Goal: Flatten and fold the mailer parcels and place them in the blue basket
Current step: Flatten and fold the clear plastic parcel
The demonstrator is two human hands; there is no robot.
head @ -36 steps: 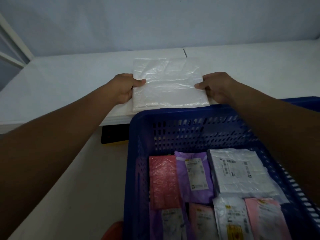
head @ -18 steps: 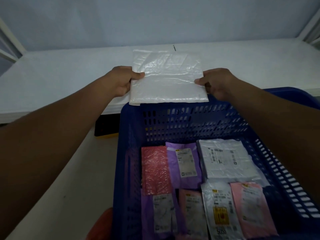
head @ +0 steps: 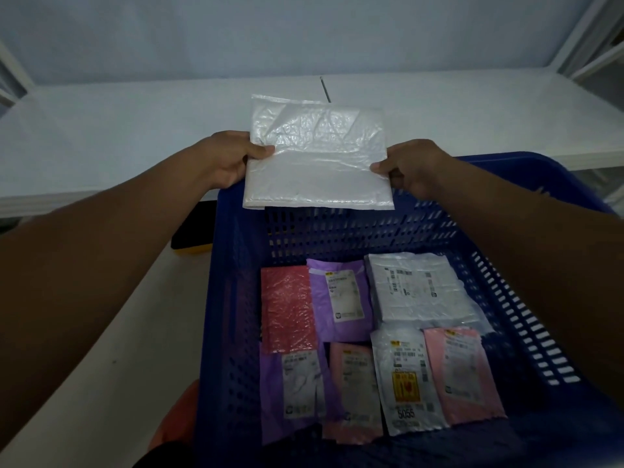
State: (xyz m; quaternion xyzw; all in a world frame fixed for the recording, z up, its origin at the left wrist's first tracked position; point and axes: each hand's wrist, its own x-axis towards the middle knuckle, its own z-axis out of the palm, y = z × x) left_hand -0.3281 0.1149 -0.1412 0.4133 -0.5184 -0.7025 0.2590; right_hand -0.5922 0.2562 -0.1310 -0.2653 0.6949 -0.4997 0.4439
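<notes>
Folded white mailer (head: pixel 317 157) pinched at both side edges, left hand (head: pixel 229 160), right hand (head: pixel 410 167), held level between the fingers (head: pixel 260 151) above blue basket (head: pixel 229 282) far rim, seven folded parcels (head: pixel 418 285) below the fingers, white tabletop (head: pixel 135 123) beyond.

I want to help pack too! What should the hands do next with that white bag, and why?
Probably lower the white mailer into the blue basket. The left hand and right hand pinch its sides, it looks folded flat, and its near edge hangs over the basket's far rim, above the parcels lying inside.
</notes>
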